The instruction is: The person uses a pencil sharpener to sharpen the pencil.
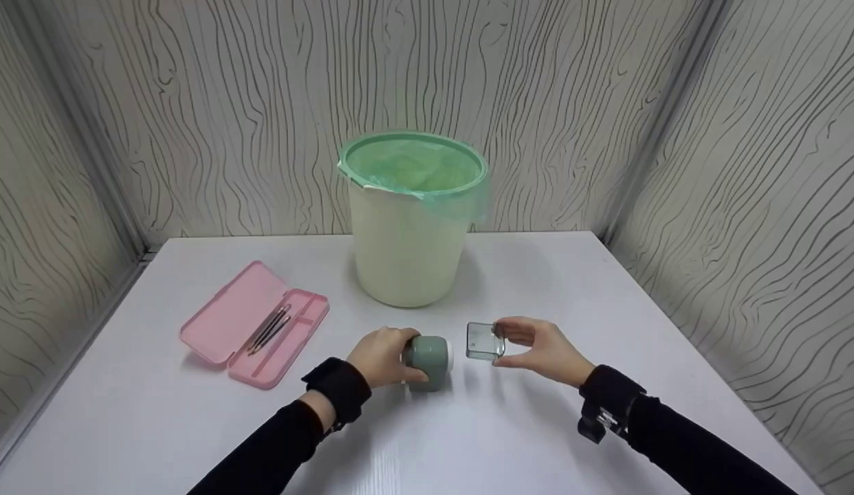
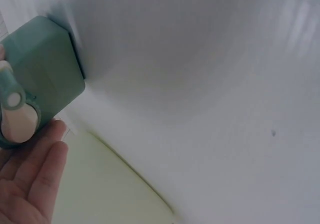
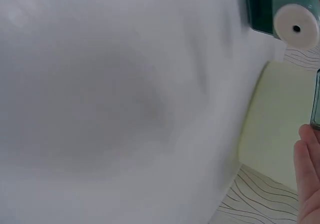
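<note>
In the head view my left hand (image 1: 382, 359) grips a green hand-crank pencil sharpener (image 1: 430, 357) close over the white table. Its crank handle (image 2: 14, 91) faces the left wrist camera. The right wrist view shows its round cream front (image 3: 295, 27) with a pencil hole, beside a hollow drawer slot (image 3: 261, 12). To the right, my right hand (image 1: 545, 352) pinches a clear, grey-green shavings drawer (image 1: 483, 341) between thumb and fingers. A small gap separates drawer and sharpener. Only the drawer's edge and some fingers appear in the right wrist view.
Behind both hands stands a cream trash bin (image 1: 408, 254) with a green rim and a translucent green liner. At the left lies an unfolded pink pencil case (image 1: 231, 313) holding several pencils (image 1: 269, 330). Wood-patterned panels (image 1: 262, 103) enclose the table's back and sides.
</note>
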Action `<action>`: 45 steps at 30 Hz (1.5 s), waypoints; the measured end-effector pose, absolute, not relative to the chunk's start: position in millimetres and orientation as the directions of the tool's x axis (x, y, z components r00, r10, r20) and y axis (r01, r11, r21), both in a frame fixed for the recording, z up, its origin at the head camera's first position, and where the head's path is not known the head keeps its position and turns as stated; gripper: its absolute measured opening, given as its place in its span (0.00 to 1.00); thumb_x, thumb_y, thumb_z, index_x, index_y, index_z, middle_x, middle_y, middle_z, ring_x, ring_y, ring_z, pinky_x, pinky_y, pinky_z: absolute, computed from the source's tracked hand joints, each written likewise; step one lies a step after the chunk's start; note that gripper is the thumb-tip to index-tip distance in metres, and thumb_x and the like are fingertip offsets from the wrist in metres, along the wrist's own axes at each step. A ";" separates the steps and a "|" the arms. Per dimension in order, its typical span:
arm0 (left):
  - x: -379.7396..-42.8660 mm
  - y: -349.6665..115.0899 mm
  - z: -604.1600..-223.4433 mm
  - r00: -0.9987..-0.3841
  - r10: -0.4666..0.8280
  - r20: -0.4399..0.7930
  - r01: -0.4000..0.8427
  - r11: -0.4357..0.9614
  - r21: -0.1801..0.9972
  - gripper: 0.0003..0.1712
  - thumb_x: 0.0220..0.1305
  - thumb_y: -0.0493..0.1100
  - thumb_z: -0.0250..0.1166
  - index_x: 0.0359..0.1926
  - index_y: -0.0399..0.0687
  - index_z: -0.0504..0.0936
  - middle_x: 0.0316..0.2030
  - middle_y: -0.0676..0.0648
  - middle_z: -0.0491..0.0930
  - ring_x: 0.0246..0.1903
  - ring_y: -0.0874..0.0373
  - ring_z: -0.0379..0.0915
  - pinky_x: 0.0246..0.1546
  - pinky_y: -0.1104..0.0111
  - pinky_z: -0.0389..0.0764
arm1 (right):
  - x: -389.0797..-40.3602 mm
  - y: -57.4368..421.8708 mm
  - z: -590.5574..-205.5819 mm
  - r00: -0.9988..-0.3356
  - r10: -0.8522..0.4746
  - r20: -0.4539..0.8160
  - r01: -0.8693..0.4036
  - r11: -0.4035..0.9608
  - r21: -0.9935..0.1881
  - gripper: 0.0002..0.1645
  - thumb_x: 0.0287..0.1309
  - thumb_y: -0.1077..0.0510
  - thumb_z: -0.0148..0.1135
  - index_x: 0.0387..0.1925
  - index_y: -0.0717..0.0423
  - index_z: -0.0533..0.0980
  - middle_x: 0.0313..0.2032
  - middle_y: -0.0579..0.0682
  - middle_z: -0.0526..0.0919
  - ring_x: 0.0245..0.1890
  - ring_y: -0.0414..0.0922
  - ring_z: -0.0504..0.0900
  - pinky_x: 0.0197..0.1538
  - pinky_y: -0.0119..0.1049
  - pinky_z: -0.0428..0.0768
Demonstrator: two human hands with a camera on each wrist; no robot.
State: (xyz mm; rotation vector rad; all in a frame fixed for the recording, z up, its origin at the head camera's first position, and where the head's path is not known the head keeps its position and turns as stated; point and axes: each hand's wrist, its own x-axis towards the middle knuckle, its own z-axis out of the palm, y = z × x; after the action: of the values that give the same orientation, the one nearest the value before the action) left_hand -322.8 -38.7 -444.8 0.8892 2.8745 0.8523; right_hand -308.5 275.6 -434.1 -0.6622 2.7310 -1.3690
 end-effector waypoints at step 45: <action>-322.8 -38.1 -444.5 -0.850 0.512 0.123 0.496 0.700 0.513 0.34 0.51 0.52 0.82 0.55 0.41 0.83 0.47 0.43 0.88 0.46 0.52 0.85 0.51 0.58 0.84 | -325.1 224.9 -491.0 -0.869 -0.491 0.058 -0.324 0.477 -0.817 0.37 0.46 0.61 0.82 0.59 0.68 0.78 0.55 0.64 0.85 0.55 0.55 0.85 0.61 0.41 0.83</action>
State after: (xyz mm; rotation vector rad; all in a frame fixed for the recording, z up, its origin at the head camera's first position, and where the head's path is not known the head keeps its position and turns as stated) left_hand -322.8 -38.1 -444.5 0.8507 2.8698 0.8531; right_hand -325.1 224.9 -491.0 -0.7080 2.5363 -1.3436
